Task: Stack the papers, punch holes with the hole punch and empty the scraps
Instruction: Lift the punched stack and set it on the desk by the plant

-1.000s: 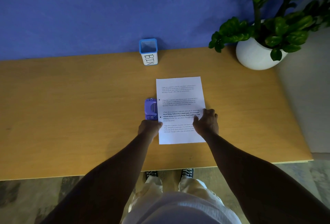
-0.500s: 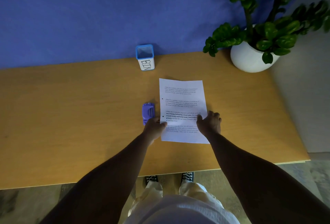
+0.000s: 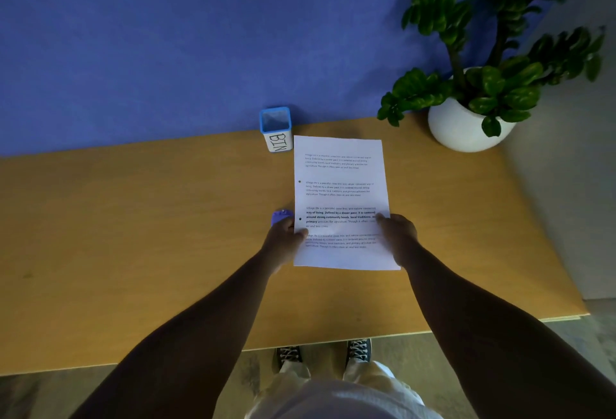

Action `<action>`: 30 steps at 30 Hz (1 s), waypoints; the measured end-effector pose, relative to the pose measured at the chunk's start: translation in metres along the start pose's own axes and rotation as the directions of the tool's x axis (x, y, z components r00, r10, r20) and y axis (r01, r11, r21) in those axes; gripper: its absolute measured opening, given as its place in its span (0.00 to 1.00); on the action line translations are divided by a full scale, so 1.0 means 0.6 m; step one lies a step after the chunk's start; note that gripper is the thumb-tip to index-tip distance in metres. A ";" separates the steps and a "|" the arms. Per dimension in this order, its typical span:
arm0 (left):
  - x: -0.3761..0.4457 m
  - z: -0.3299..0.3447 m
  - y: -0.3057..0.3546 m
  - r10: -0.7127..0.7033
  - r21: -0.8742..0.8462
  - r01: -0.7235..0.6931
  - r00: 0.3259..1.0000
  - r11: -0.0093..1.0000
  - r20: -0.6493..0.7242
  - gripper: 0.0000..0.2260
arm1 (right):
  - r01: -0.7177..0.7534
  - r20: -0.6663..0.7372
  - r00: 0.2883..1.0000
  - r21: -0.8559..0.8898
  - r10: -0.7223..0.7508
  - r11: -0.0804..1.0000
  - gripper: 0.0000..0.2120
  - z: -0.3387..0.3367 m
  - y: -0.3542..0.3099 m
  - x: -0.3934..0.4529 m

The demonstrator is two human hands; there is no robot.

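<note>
Progress and clearance at the midpoint of the task. The papers (image 3: 341,198) form one squared stack held by both hands, and two dark punched holes show along the stack's left margin, so stacking and punching appear complete; emptying the scraps is judged to be what remains. The left hand (image 3: 283,240) pinches the stack's left edge, thumb on the top sheet and fingers hidden beneath; the right hand (image 3: 396,233) grips the right edge, fingers curled over the printed face. Whether the stack is lifted clear of the tabletop (image 3: 133,235) or merely slid along it cannot be told with certainty. The purple hole punch (image 3: 281,215) lies on the tabletop just beside the stack's left edge, partly hidden behind the left hand. The blue-rimmed container marked BIN (image 3: 276,130) stands at the far edge of the tabletop against the blue wall (image 3: 166,35), with the stack's far left corner just beside it. A potted plant (image 3: 473,118) occupies the far right corner, well apart from the stack. Broad open room extends to the left of the hole punch, and a strip lies between the stack and the near edge; the tabletop's right edge falls away beyond the right forearm.
</note>
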State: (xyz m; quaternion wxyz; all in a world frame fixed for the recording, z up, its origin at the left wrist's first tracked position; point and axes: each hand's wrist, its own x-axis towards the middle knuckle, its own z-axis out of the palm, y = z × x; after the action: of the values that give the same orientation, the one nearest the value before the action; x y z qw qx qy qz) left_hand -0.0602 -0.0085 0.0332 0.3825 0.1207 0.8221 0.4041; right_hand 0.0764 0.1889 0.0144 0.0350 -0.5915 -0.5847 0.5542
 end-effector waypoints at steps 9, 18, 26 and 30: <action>0.002 -0.036 0.000 0.026 -0.091 -0.028 0.999 0.995 -0.020 0.09 | 0.142 0.094 0.984 0.078 -0.150 0.987 0.11 -0.006 -0.016 -0.011; 0.001 -0.044 0.011 -0.033 -0.143 0.011 0.987 0.990 -0.156 0.11 | 0.128 0.140 0.978 0.177 -0.153 0.976 0.11 -0.001 -0.016 -0.018; 0.005 -0.052 0.013 -0.050 -0.187 0.015 0.981 0.982 -0.186 0.13 | 0.126 0.165 0.973 0.202 -0.160 0.971 0.10 -0.009 -0.017 -0.025; 0.008 -0.061 0.023 -0.047 -0.209 0.004 0.979 0.978 -0.200 0.13 | 0.134 0.200 0.964 0.210 -0.177 0.969 0.10 -0.014 -0.018 -0.030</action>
State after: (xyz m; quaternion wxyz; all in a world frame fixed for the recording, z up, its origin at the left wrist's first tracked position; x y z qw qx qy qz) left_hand -0.0916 -0.0182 0.0554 0.3119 0.0274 0.8119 0.4927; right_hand 0.0806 0.1842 0.0362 0.0722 -0.4733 -0.5730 0.6652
